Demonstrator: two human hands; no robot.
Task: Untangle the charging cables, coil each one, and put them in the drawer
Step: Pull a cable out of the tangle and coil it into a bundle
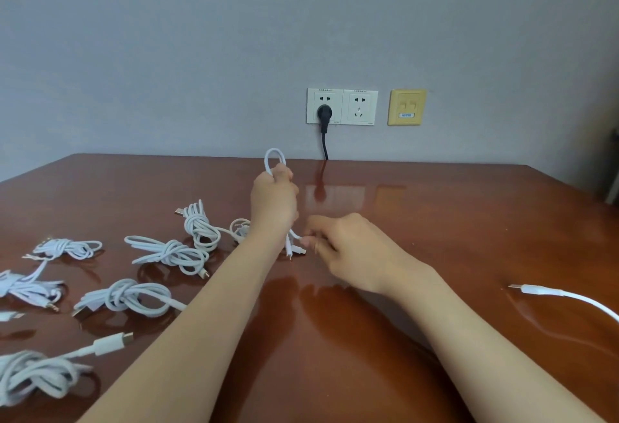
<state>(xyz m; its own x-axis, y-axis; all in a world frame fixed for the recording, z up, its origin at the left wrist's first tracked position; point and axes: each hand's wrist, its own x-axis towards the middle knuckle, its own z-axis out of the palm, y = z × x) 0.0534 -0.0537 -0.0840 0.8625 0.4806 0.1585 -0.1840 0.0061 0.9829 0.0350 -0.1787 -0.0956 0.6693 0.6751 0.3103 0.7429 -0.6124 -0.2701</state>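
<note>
1. While the left hand (273, 203) is raised in the middle of the frame, its fingers are curled round a white cable (266, 162), gripping it as folded strands.
2. A small loop of that cable stands up above the fist, in front of the far edge of the worktop (435, 221).
3. Below the fist the cable's ends hang down, their connectors close over the worktop; whether they touch it cannot be told.
4. Just right of centre, the right hand (348, 251) has its fingertips (306, 241) pinched on one strand near those ends, just beside the left wrist.
5. Across the left part of the frame lie several white cable bundles (127, 298), each coiled and knotted, set apart from one another on the brown worktop.
6. At the right edge a loose cable (542, 290) lies uncoiled, its plug pointing toward the middle.
7. On the wall above, a black plug (324, 112) sits in the left of two wall sockets (360, 107), with a yellow plate (407, 107) to their right.
</note>
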